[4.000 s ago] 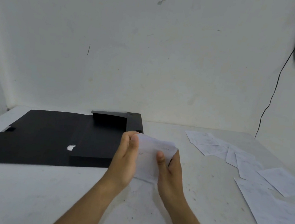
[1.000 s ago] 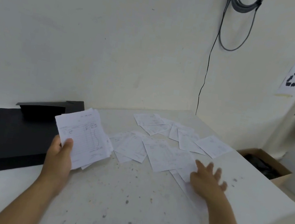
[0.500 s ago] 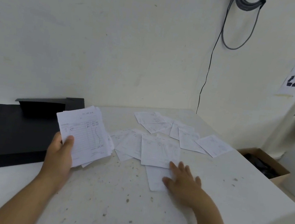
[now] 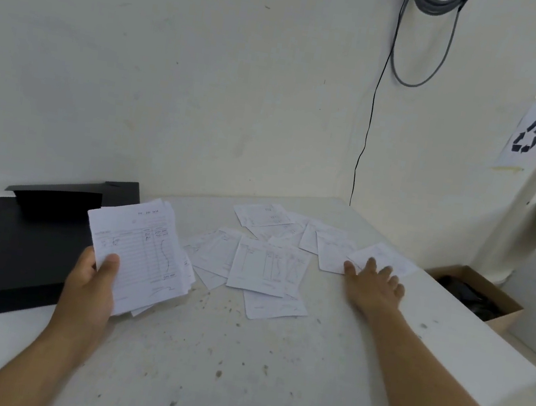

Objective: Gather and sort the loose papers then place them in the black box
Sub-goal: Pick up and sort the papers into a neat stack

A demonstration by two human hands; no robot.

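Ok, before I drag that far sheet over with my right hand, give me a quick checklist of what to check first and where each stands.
1. Stack of papers held firmly in the left hand: ok, thumb on top.
2. Stack squared up: not ok, lower sheets stick out at the edges.
3. Right hand flat on the far sheet: ok, fingers spread on it.
4. Far sheet safely on the table: cannot tell, it lies close to the right edge.
5. Black box within reach beside the left hand: ok.
6. Loose papers all gathered: not ok, many lie scattered.
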